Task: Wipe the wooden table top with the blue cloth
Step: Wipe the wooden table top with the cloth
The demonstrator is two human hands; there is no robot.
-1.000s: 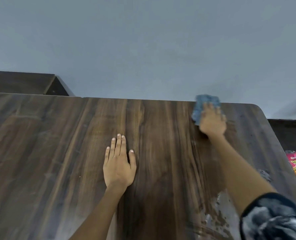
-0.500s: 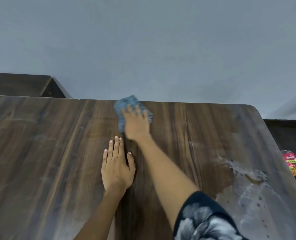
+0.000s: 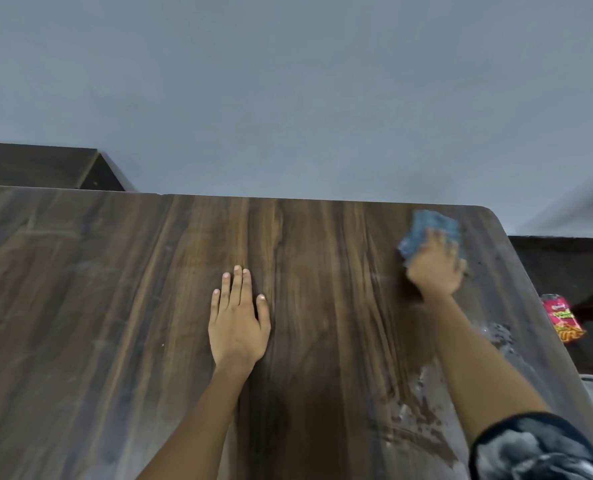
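The right hand has swung back across the table since half a second ago: then it pressed the cloth at the far edge just beyond the left hand, and now it presses it near the far right corner, much where it was a second ago. The cloth lies bunched on the wood under the fingers, its blue folds showing beyond and to the left of them. The hand is blurred, so whether the fingers lie flat on the cloth or curl into it cannot be told for sure; they seem spread over it. The left hand has not moved: it rests palm down near the middle of the table, fingers straight and close together, thumb out to the right, holding nothing.

A pale wet smear streaks the near right part of the table, partly hidden by the right forearm. A dark patterned sleeve fills the lower right corner. Off the right edge, lower down, lies a red and yellow snack packet. Behind the far left edge stands a dark wooden piece against the grey wall.
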